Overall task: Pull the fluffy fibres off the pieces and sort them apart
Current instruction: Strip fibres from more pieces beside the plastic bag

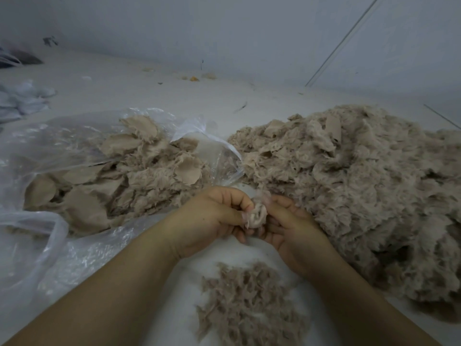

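Beige, fluffy piece [257, 216] sits pinched between your left hand [214, 218] and right hand [289, 226], fingers of both curled round it above the white floor [224, 96]. Loose fibres [249, 305] lie just below your hands, between the plastic bag [50, 151] and the big pile [361, 191].

I can't see the fingertips of my left hand [214, 216] or right hand [287, 226]; they curl under the small piece [257, 216] between them. The clear bag [50, 146] veils part of the pieces [129, 171] inside and runs off the left edge. The big pile [361, 191] is cut by the right edge, the near fluff [249, 305] by the bottom. Far specks [194, 78] by the wall are too small to identify.
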Action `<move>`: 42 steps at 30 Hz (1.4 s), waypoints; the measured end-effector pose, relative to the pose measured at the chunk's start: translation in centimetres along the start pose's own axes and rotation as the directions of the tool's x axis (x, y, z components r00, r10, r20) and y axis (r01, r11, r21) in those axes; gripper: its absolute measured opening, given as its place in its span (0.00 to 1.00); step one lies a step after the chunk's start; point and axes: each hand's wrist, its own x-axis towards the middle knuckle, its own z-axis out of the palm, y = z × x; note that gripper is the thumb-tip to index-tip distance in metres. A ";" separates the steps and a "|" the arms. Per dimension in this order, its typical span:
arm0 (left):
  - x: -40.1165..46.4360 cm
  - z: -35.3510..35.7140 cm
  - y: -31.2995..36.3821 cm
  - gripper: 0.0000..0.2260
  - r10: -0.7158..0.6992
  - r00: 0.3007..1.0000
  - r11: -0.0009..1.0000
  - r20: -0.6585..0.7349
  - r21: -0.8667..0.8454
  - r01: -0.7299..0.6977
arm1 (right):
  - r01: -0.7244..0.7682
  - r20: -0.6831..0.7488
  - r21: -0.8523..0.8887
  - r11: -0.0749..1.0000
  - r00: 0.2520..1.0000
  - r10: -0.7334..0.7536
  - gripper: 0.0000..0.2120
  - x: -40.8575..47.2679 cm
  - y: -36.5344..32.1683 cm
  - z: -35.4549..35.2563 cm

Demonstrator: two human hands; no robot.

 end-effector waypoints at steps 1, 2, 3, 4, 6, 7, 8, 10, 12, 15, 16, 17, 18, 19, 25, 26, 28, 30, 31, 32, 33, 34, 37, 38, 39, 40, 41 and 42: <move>0.2 0.1 -0.1 0.08 -0.018 1.000 1.000 -0.025 -0.012 0.018 | 0.007 0.003 0.011 1.000 1.000 -0.007 0.09 0.0 0.0 0.0; 0.3 0.2 -0.2 0.06 -0.031 0.997 0.999 -0.066 -0.036 0.029 | 0.016 0.000 0.013 1.000 1.000 -0.016 0.06 0.0 0.1 0.0; 0.4 0.2 -0.3 0.05 -0.034 0.994 0.998 -0.108 -0.061 0.027 | 0.018 -0.006 0.006 1.000 1.000 -0.018 0.03 -0.1 0.1 0.0; 0.4 0.3 -0.4 0.05 -0.029 0.990 0.997 -0.137 -0.071 0.019 | 0.023 -0.012 -0.008 1.000 1.000 -0.023 0.01 0.0 0.1 0.0; 0.5 0.5 -0.7 0.12 -0.006 0.984 1.000 -0.176 0.003 0.007 | 0.035 0.014 -0.042 0.998 0.999 -0.034 0.03 0.1 0.1 0.0; 0.6 0.8 -0.9 0.15 0.007 0.978 0.998 -0.207 0.068 0.007 | 0.039 0.028 -0.058 0.998 0.999 -0.037 0.03 0.1 0.0 0.2; 0.6 1.1 -1.0 0.16 0.023 0.969 0.993 -0.244 0.121 0.007 | 0.039 0.030 -0.072 0.997 0.999 -0.037 0.05 0.1 0.1 0.1; 1.0 1.5 -1.3 0.11 0.055 0.948 0.988 -0.312 0.154 -0.006 | 0.029 0.021 -0.072 0.997 0.999 -0.028 0.05 0.1 0.2 -0.1; 1.2 1.5 -1.5 0.08 0.066 0.927 0.991 -0.370 0.129 -0.019 | 0.025 0.014 -0.058 0.998 1.000 -0.024 0.02 0.0 0.2 -0.1; 1.2 1.1 -1.5 0.08 0.070 0.904 0.995 -0.421 0.088 -0.037 | 0.014 -0.002 -0.053 0.998 1.000 -0.014 0.12 -0.1 0.2 0.0; 1.1 1.0 -1.4 0.09 0.072 0.913 0.995 -0.403 0.091 -0.039 | 0.016 0.000 -0.051 0.999 1.000 -0.016 0.15 -0.1 0.2 0.0; 1.1 0.9 -1.2 0.09 0.073 0.927 0.994 -0.368 0.099 -0.039 | 0.019 0.004 -0.044 0.999 1.000 -0.019 0.17 -0.2 0.1 0.0; 1.0 0.9 -1.1 0.09 0.070 0.945 0.994 -0.320 0.108 -0.037 | 0.023 0.011 -0.031 0.999 1.000 -0.023 0.17 -0.2 0.1 0.1; 0.9 0.9 -1.0 0.09 0.063 0.962 0.992 -0.267 0.119 -0.032 | 0.022 0.015 -0.018 1.000 1.000 -0.022 0.16 -0.1 0.0 0.2; 0.2 0.7 -0.5 0.08 -0.033 0.997 0.977 -0.066 0.207 0.046 | -0.033 -0.013 0.011 0.999 0.999 0.033 0.10 -0.1 0.0 0.1; 0.0 0.5 -0.3 0.07 -0.047 0.998 0.975 -0.041 0.215 0.055 | -0.040 -0.027 0.034 0.999 0.999 0.041 0.10 -0.1 0.0 0.1; -0.2 -0.1 0.0 0.06 -0.079 0.997 0.968 0.004 0.239 0.076 | -0.037 -0.027 0.070 0.997 0.999 0.039 0.09 -0.2 0.1 0.2; -0.4 -0.5 0.3 0.06 -0.100 0.995 0.957 0.026 0.277 0.089 | -0.029 -0.018 0.086 0.996 0.999 0.031 0.08 -0.2 0.1 0.2; -0.4 -0.6 0.4 0.06 -0.101 0.995 0.952 0.025 0.293 0.089 | -0.025 -0.015 0.095 0.995 1.000 0.026 0.08 -0.2 0.1 0.2; -0.4 -0.7 0.4 0.05 -0.099 0.995 0.949 0.021 0.304 0.088 | -0.022 -0.013 0.101 0.995 1.000 0.023 0.08 -0.2 0.0 0.2; -0.4 -0.7 0.4 0.05 -0.097 0.995 0.946 0.014 0.311 0.088 | -0.022 -0.014 0.105 0.994 1.000 0.023 0.09 -0.2 0.1 0.1; -0.5 -0.7 0.4 0.04 -0.095 0.995 0.945 0.009 0.315 0.088 | -0.025 -0.017 0.109 0.994 1.000 0.027 0.09 -0.1 0.1 0.2; -0.4 -0.5 0.1 0.05 -0.081 0.997 0.939 -0.008 0.334 0.079 | -0.007 -0.014 0.093 0.996 1.000 0.009 0.09 0.0 0.3 0.0; -0.4 -0.3 0.0 0.06 -0.065 0.997 0.944 -0.033 0.323 0.072 | 0.008 0.011 0.067 0.998 1.000 -0.009 0.09 0.0 0.3 0.0; -0.3 -0.2 -0.1 0.06 -0.047 0.997 0.953 -0.068 0.295 0.065 | 0.024 0.046 0.033 0.999 0.999 -0.025 0.11 -0.1 0.2 0.0; -0.2 -0.1 -0.2 0.07 -0.033 0.994 0.964 -0.102 0.259 0.058 | 0.028 0.069 0.003 1.000 0.997 -0.028 0.11 -0.2 0.0 0.2; -0.1 0.0 -0.3 0.08 -0.023 0.992 0.972 -0.128 0.231 0.052 | 0.026 0.075 -0.016 1.000 0.997 -0.025 0.10 -0.2 0.0 0.1; 0.0 0.1 -0.4 0.09 -0.019 0.989 0.975 -0.147 0.218 0.051 | 0.014 0.056 -0.030 0.999 0.998 -0.012 0.11 -0.1 0.0 0.0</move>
